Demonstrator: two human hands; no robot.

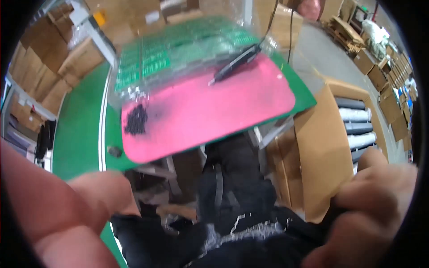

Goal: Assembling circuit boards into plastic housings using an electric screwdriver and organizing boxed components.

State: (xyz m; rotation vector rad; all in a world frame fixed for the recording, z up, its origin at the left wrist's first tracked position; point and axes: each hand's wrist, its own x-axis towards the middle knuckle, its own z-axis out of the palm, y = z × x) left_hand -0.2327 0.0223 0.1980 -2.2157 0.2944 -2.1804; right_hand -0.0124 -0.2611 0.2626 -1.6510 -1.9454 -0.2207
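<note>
Cardboard box (319, 156) at the right of the frame, beside the green tabletop (304, 102), its grey and white rolls (357, 115) laid side by side, probably to save space! Right hand (373, 201), blurred, curls at lower right over its edge; left hand (78, 205) bends in lower left, and whether either grip holds anything, I can't tell.

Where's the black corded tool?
Head view: the black corded tool is at the far edge of the pink mat, right of centre, beside the green-and-clear trays.
</note>
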